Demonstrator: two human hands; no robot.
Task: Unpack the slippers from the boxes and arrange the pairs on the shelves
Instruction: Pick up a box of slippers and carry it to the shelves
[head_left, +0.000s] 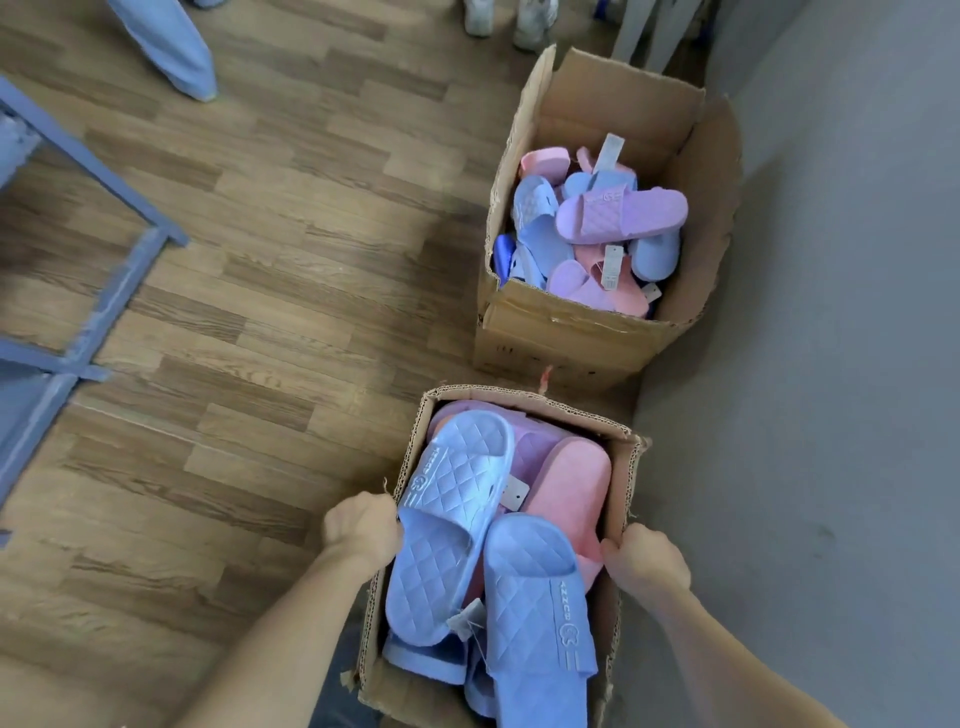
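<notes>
Against the grey wall (831, 364), the near box (629, 467) holds slippers heaped to its torn rim, blue slippers (452, 525) on top. The left hand (363, 525) grasps the left edge and the right hand (644, 561) the right edge. The far box (571, 338) stands just beyond. Wooden floor (285, 260) lies open between the boxes and the shelf frame (78, 150)

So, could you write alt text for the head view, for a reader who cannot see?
The left hand and right hand grip the side walls of a near cardboard box full of blue and pink slippers. A second open box of slippers stands beyond it on a wooden floor.
</notes>
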